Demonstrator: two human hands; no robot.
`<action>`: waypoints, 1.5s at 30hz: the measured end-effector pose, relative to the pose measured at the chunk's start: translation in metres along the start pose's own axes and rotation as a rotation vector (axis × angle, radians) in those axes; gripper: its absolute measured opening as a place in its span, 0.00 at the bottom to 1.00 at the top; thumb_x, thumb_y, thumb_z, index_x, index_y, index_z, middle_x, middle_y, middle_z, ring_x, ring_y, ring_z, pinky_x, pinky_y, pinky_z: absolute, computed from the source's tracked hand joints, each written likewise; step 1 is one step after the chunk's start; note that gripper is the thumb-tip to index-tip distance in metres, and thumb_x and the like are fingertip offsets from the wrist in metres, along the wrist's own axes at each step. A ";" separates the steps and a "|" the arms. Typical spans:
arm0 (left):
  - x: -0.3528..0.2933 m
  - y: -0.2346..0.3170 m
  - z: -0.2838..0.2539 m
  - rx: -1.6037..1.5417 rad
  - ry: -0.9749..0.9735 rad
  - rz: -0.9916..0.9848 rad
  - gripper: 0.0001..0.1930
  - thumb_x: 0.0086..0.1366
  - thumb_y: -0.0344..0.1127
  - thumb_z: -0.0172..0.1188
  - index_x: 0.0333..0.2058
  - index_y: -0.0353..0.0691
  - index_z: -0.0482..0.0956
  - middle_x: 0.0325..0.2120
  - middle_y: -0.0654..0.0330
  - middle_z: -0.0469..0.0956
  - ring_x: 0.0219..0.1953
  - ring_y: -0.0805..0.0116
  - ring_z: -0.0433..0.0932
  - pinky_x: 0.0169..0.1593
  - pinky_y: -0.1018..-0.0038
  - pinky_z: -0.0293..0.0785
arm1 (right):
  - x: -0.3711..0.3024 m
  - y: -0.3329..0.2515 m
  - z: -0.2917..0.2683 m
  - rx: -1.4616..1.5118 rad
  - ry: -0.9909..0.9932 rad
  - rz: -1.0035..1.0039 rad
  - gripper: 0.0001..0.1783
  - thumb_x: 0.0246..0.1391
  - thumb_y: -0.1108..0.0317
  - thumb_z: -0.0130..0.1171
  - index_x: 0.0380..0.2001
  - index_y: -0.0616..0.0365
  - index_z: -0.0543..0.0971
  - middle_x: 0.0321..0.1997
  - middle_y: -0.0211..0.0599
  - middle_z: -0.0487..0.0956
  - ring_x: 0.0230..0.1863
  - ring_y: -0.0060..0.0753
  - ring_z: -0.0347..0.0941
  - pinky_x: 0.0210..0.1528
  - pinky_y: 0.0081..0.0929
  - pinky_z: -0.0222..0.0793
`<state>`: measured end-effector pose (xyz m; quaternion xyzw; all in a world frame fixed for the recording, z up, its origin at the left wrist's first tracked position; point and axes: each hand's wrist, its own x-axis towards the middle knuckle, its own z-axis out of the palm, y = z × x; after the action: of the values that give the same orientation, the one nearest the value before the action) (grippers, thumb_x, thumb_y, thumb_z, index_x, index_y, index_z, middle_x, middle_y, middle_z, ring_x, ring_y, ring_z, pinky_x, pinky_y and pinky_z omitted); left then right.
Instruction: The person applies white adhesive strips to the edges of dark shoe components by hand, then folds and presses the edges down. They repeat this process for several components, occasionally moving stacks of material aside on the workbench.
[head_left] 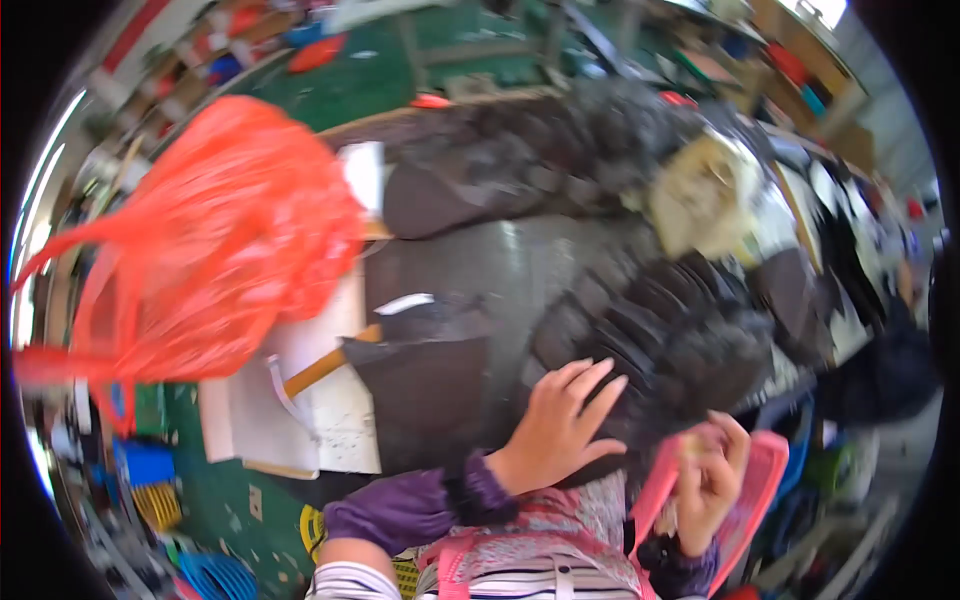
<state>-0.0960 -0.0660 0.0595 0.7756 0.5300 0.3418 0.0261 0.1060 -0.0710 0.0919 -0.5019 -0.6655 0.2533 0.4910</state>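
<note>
The row of dark pieces [640, 325] lies just beyond your left hand [552, 430], its length running away to the right; that hand is nearer, fingers spread, gripping nothing visible, contact unclear. Your right hand [712, 480] is half-curled by the pink basket [768, 455]; you can't tell whether it pinches anything.

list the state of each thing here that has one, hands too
Left hand: fingers spread
Right hand: fingers curled, grip unclear
Red plastic bag: bulging, handles loose
Dark pieces: overlapping in a row
Purple sleeves: worn on both forearms
</note>
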 end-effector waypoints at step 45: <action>0.067 -0.013 0.152 -0.817 -0.337 -0.122 0.08 0.53 0.26 0.68 0.32 0.34 0.82 0.28 0.59 0.77 0.28 0.71 0.76 0.32 0.76 0.71 | 0.012 0.116 -0.025 -0.526 0.082 0.201 0.14 0.44 0.70 0.71 0.33 0.61 0.78 0.26 0.39 0.74 0.25 0.41 0.74 0.26 0.32 0.68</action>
<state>-0.0076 0.0446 -0.0286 0.7139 0.3844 0.3897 0.4366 0.1769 -0.0217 0.0103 -0.6854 -0.6347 0.0990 0.3429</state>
